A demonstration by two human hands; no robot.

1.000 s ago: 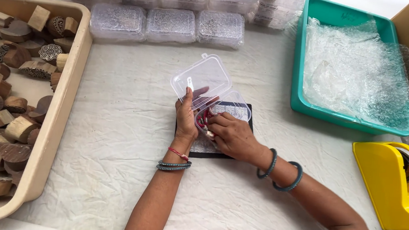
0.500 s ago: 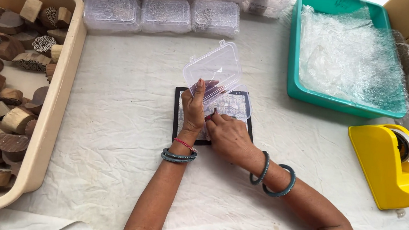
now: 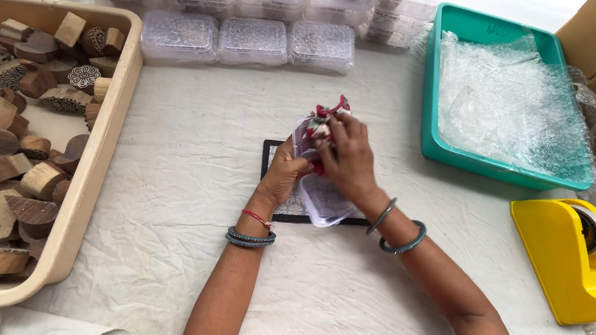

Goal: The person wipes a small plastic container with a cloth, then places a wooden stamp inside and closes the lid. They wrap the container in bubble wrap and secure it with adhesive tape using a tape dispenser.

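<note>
Left of the hands sits a beige tub (image 3: 99, 166) of wooden blocks (image 3: 24, 132). Between both hands, over a black mat (image 3: 269, 179), the left hand (image 3: 281, 177) grips a clear plastic box (image 3: 324, 199); the right hand (image 3: 347, 157) pinches red cloth (image 3: 329, 113).

tray (image 3: 106, 174) left, tub (image 3: 431, 93) right, box (image 3: 324, 201) perhaps on mat (image 3: 271, 151)

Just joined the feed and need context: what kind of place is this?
Likely a small packing station for carved wooden stamps: a beige tray of them, stacked clear plastic boxes, a teal bin of bubble wrap, a yellow tape dispenser.
</note>
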